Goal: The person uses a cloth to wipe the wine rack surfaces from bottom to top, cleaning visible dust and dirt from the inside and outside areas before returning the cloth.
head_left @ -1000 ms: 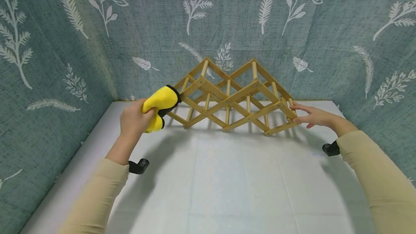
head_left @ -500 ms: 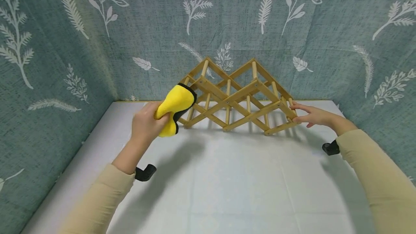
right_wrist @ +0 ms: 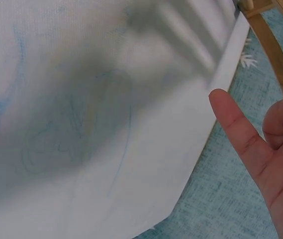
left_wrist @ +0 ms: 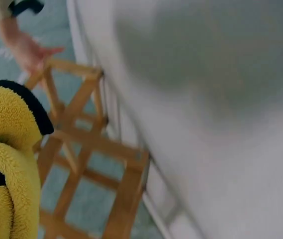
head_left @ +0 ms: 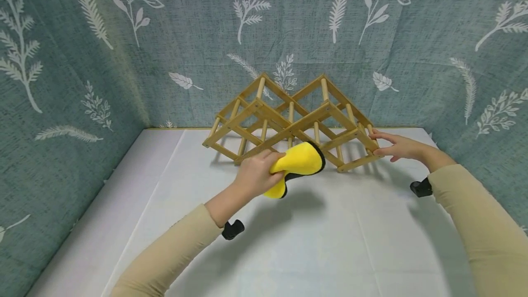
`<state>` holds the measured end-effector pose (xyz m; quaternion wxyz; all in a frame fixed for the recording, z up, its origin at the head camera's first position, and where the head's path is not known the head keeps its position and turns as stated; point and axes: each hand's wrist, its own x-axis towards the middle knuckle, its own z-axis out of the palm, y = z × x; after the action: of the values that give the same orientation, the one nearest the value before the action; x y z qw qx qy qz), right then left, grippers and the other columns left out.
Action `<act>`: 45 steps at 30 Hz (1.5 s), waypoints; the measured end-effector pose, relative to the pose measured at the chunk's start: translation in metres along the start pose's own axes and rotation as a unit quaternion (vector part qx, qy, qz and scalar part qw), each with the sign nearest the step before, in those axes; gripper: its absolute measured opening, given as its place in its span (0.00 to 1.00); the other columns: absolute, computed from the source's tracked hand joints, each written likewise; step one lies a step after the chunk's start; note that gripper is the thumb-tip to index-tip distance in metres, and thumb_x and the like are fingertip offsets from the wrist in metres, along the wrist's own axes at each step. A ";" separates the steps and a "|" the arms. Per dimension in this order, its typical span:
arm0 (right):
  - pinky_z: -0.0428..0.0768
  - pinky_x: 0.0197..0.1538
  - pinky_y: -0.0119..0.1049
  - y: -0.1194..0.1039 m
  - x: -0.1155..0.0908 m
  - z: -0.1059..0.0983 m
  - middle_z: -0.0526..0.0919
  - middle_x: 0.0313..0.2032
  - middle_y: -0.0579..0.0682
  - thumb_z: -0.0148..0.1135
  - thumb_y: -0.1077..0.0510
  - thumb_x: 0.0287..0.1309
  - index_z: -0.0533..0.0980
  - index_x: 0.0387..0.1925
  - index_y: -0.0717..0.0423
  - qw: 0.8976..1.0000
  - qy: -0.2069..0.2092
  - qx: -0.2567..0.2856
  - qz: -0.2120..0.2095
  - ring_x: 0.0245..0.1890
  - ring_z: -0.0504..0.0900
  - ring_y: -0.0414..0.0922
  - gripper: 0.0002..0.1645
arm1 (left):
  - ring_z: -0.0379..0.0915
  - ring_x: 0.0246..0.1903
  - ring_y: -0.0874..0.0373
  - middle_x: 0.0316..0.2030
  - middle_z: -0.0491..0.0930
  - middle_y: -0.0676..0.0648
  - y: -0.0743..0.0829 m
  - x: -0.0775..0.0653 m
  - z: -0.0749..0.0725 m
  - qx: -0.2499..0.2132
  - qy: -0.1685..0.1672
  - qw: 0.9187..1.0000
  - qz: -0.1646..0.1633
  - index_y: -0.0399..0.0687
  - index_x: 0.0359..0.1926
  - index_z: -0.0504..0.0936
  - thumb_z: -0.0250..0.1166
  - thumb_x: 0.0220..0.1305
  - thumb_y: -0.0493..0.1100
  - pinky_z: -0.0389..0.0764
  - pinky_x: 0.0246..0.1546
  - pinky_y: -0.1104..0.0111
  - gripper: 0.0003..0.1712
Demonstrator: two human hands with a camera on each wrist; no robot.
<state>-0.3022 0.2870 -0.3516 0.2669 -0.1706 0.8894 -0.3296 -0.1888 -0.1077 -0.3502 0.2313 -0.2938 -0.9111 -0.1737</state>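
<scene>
In the head view a folding wooden wine rack (head_left: 290,127), a lattice of slats and dowels, stands at the back of the white table. My left hand (head_left: 256,173) grips a bunched yellow cloth (head_left: 303,158) with black edging, held up in front of the rack's middle. The left wrist view shows the cloth's fluffy folds (left_wrist: 12,124) close up, the blurred rack (left_wrist: 81,134) beyond. At the rack's right end, my right hand (head_left: 398,147) holds the end piece between fingers and thumb. The right wrist view has that hand (right_wrist: 260,154) with its little finger stretched out.
The white table (head_left: 321,242) reaches back to a green-blue fabric wall (head_left: 198,31) with white leaf prints. More fabric rises at the left and right sides. A black wrist camera mount (head_left: 233,229) sits below the left forearm, another (head_left: 421,188) by the right sleeve.
My left hand has carried the yellow cloth rightwards and nearer, from the rack's left end to before its middle. That left end now shows. My right hand and the rack have stayed put.
</scene>
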 end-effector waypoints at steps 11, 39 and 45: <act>0.74 0.48 0.53 0.002 0.002 0.000 0.31 0.67 0.69 0.52 0.51 0.62 0.39 0.70 0.62 1.000 -0.001 0.010 -0.007 0.60 0.58 0.68 0.46 | 0.65 0.24 0.63 0.26 0.74 0.54 0.037 0.044 0.069 0.035 -0.253 0.966 -0.041 0.50 0.39 0.78 0.62 0.58 0.50 0.65 0.21 0.72 0.11; 0.74 0.49 0.52 0.003 0.001 0.002 0.28 0.68 0.67 0.52 0.51 0.62 0.42 0.69 0.63 1.000 0.001 0.020 -0.013 0.60 0.59 0.69 0.44 | 0.65 0.16 0.59 0.18 0.70 0.50 0.021 0.051 0.079 -0.149 -0.145 0.943 -0.259 0.46 0.27 0.74 0.60 0.58 0.47 0.64 0.16 0.72 0.10; 0.75 0.48 0.52 0.003 0.001 0.001 0.28 0.68 0.67 0.52 0.52 0.62 0.42 0.69 0.63 1.000 0.004 0.019 -0.012 0.60 0.59 0.69 0.44 | 0.65 0.17 0.60 0.21 0.73 0.49 0.026 0.049 0.061 -0.148 -0.108 0.957 -0.227 0.45 0.32 0.77 0.60 0.58 0.48 0.65 0.17 0.73 0.10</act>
<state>-0.3029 0.2882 -0.3549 0.2631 -0.1747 0.8819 -0.3499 -0.2273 -0.0378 -0.3705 0.0397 -0.1276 -0.9375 -0.3213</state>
